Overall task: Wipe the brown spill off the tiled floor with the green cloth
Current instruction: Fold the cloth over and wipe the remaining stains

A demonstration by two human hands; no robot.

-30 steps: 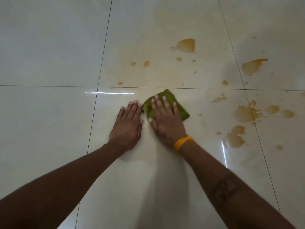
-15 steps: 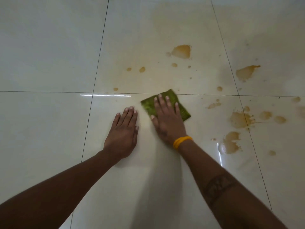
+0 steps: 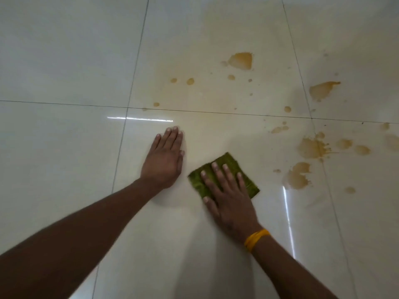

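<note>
Two bare forearms reach in from the near edge over a glossy, cream-white tiled floor (image 3: 64, 67), whose large square tiles are split by thin dark grout lines and carry bright streaks of reflected light. On the right wrist sits an orange band (image 3: 255, 239) of thin, bunched strands.

The right hand (image 3: 228, 201) lies palm down with straight, slightly spread fingers pressing flat on the green cloth (image 3: 244, 175); nothing is curled round it. The cloth is a small folded square, turned like a diamond, with a fuzzy, napped surface in olive green; its far corner and right edge show beyond the fingers, while the palm rests on the tile behind it.

Just beside it, to the left and a little farther off, the left hand (image 3: 164, 160) lies flat on the bare tile, fingers straight and held together, holding nothing. It does not touch the cloth.

The brown spill (image 3: 311, 147) lies apart from the cloth, to its right and beyond. It is thin, translucent amber liquid in ragged-edged puddles: two near blotches by the right grout line, one with splashed spikes, and small round drops beside them. Farther off, past the cross joint, are a wedge-shaped patch, another irregular smear to the right, and scattered round dots. A faint yellowish film tints the tile around them.
</note>
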